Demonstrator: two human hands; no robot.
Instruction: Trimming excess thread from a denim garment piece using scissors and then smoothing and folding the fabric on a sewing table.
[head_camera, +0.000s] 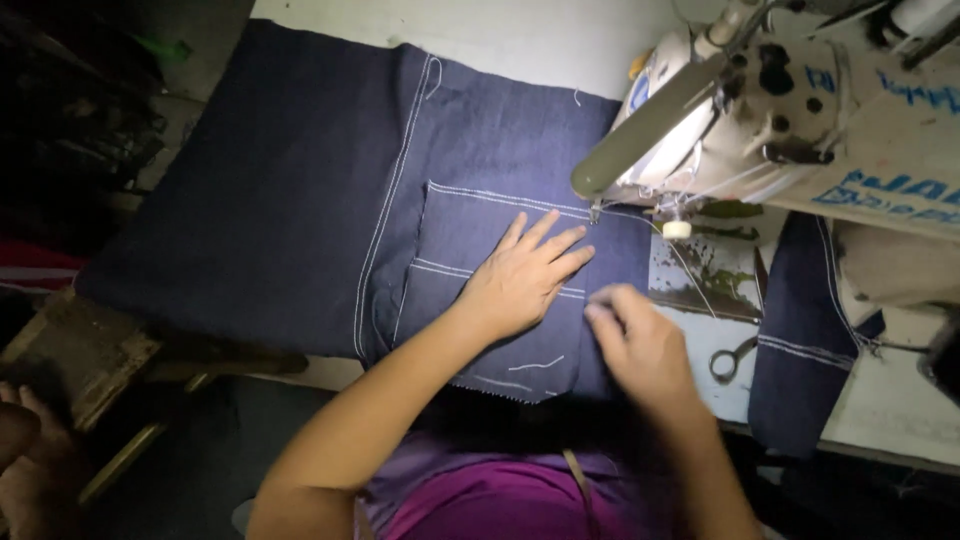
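- Head view: dim surroundings are recorded on the left, where dark clutter is seen beyond the edge of a pale surface (520, 40).
- A large piece of dark blue denim (290, 190) is spread flat across that surface, with a double line of white stitching running down it.
- A denim pocket piece (480, 235), outlined in white stitching, is laid on the larger cloth just left of the needle area.
- The left hand (520, 280) is laid flat on the pocket piece, palm down, with fingers spread and pointed towards the machine.
- The right hand (640, 340) is placed at the right edge of the pocket piece, touching the cloth; it is blurred, and whether the fingers are pinching the edge cannot be told.
- A cream-coloured sewing machine (800, 120) occupies the upper right, its head lit and its needle area just beside the upper right corner of the pocket piece.
- A pair of small scissors (735, 358) is seen on the surface, just right of the right hand.
- A second strip of denim (800, 340) is draped over the surface under the machine, right of the scissors.
- A purple garment (500, 505) is worn by the person, seen at the bottom edge.
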